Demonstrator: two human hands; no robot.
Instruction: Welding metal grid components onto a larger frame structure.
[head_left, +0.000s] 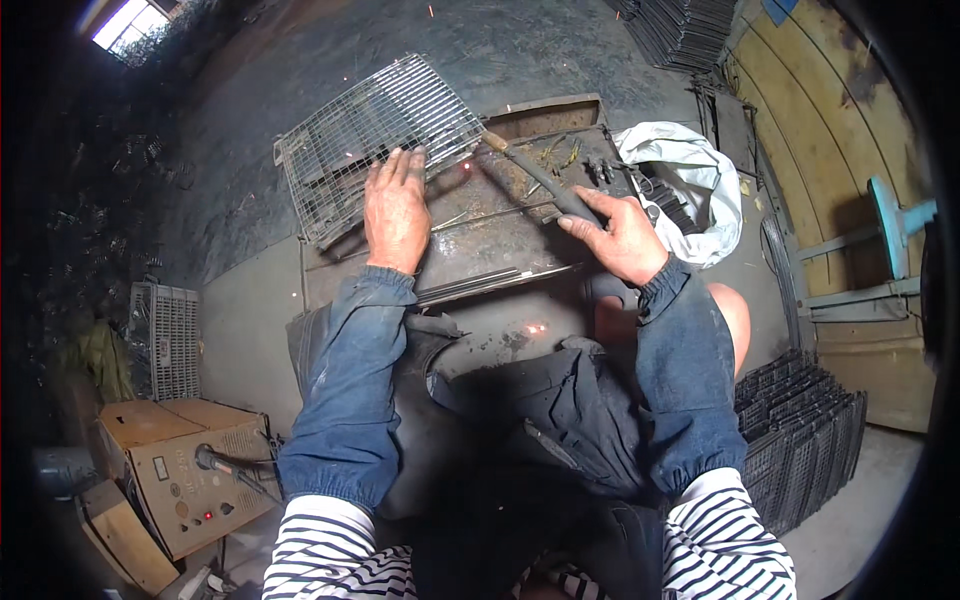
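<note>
Two hands work: left hand lies flat, open on the wire cage; right hand grips the electrode holder, angled up-left toward the cage's near corner.

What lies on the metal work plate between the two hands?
In the head view, between the left hand and right hand lie thin metal rods on the rusty work plate, below the welding holder's tip.

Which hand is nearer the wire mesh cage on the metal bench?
Left. The left hand lies flat on the near edge of the wire mesh cage, touching it. The right hand is off to the cage's right, gripping the welding electrode holder.
</note>
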